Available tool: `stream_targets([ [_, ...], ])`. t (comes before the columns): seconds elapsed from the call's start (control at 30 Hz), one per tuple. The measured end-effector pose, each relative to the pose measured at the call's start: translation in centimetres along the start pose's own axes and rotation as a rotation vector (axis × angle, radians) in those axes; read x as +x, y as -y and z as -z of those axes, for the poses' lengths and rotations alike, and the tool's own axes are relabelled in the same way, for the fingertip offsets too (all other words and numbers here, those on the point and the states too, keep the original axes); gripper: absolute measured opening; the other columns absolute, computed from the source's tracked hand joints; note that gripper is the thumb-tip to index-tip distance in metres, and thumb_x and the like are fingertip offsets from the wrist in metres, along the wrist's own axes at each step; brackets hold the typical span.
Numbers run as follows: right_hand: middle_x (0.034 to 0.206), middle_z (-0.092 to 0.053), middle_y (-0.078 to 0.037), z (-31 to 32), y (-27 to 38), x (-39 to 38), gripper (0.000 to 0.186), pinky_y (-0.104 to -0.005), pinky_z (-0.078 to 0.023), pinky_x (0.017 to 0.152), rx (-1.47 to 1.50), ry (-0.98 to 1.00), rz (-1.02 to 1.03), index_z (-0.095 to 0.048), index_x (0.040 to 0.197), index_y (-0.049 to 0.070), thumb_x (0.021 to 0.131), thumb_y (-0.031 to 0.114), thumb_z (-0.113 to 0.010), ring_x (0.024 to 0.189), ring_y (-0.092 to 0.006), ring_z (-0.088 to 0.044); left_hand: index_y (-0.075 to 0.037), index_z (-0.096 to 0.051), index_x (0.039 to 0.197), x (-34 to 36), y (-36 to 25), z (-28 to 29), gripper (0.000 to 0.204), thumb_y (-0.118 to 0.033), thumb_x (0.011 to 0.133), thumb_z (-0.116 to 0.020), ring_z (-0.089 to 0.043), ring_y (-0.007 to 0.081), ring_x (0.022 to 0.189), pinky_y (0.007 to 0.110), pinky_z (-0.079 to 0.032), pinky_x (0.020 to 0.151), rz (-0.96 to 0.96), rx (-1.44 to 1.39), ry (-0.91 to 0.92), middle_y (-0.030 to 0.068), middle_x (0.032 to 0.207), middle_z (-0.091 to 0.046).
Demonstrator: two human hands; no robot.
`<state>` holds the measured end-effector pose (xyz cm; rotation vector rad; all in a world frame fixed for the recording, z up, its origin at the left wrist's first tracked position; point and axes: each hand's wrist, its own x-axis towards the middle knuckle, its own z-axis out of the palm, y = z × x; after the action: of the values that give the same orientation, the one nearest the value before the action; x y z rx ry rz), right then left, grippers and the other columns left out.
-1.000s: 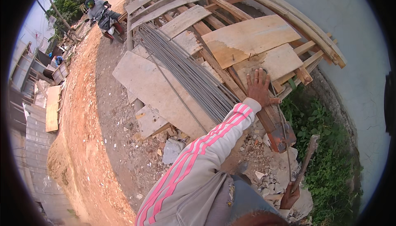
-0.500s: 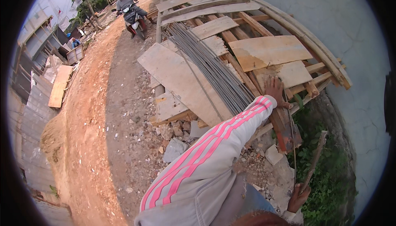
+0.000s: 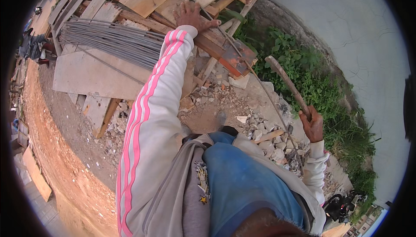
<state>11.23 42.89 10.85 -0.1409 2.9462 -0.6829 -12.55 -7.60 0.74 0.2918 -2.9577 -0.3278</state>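
Observation:
My left hand [image 3: 193, 17] lies flat with fingers spread on a wooden beam [image 3: 211, 44] at the edge of a lumber pile. Its thumb reaches over a thin steel rod [image 3: 263, 85], which slants from the beam down to the lower right. Where the beam ends, a rusty, reddish-dark plate or block [image 3: 238, 58] sits on it. Over on the right, my right hand [image 3: 313, 124] is closed round a brown stick-like bar [image 3: 288, 81], whose free end points up and left. Whether the bar is wood or rusty metal I cannot tell.
A bundle of grey steel rods [image 3: 112, 42] rests on plywood sheets [image 3: 99, 74] to the left. Broken rubble [image 3: 271, 144] lies near my feet. Green weeds [image 3: 299, 55] grow along the grey wall [image 3: 346, 25]. A motorcycle [image 3: 32, 44] is at the far left.
My view has swung downward and to the right, showing more of my body. The bar in my right hand is raised higher in view. My left hand stays on the beam.

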Motion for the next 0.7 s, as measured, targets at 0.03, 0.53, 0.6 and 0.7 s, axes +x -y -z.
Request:
stream_targets([
  [0.03,0.064,-0.049,-0.014,-0.4,-0.7,0.4,0.032,-0.0388,-0.041,0.055,-0.034,0.015,0.01,-0.06,0.092,0.001,0.09,0.029,-0.075,0.056,-0.0255,-0.047,-0.018,-0.031,0.16,0.0,0.3,-0.3,0.136,-0.102,0.056,-0.053,-0.009,0.0381,0.157,0.064,-0.01,0.122,0.005,0.023,-0.015,0.0219,0.167,-0.018],
  [0.53,0.068,-0.064,-0.016,-0.3,-1.7,16.0,0.026,-0.0478,-0.049,0.058,-0.268,0.152,0.423,-0.063,0.077,0.008,0.078,0.028,-0.078,0.063,-0.038,-0.064,-0.019,-0.032,0.159,-0.1,0.9,0.1,0.134,-0.102,0.057,-0.053,-0.011,0.036,0.157,0.063,-0.012,0.122,0.015,0.056,-0.007,0.0168,0.168,-0.018],
  [0.6,0.068,-0.064,-0.017,-0.2,-2.0,17.3,0.025,-0.0483,-0.049,0.058,-0.314,0.133,0.502,-0.063,0.078,0.008,0.078,0.028,-0.078,0.064,-0.0386,-0.064,-0.019,-0.033,0.159,-0.2,1.0,0.1,0.133,-0.102,0.057,-0.053,-0.011,0.0359,0.156,0.062,-0.012,0.122,0.017,0.061,-0.026,0.0165,0.168,-0.019],
  [0.7,0.067,-0.063,-0.017,-0.3,-2.8,19.4,0.022,-0.0494,-0.049,0.058,-0.384,0.106,0.595,-0.063,0.078,0.008,0.078,0.026,-0.077,0.064,-0.0393,-0.064,-0.019,-0.034,0.159,-0.4,0.8,0.1,0.127,-0.097,0.062,-0.056,-0.014,0.0357,0.156,0.059,-0.012,0.123,0.017,0.092,-0.038,0.0173,0.167,-0.021],
])
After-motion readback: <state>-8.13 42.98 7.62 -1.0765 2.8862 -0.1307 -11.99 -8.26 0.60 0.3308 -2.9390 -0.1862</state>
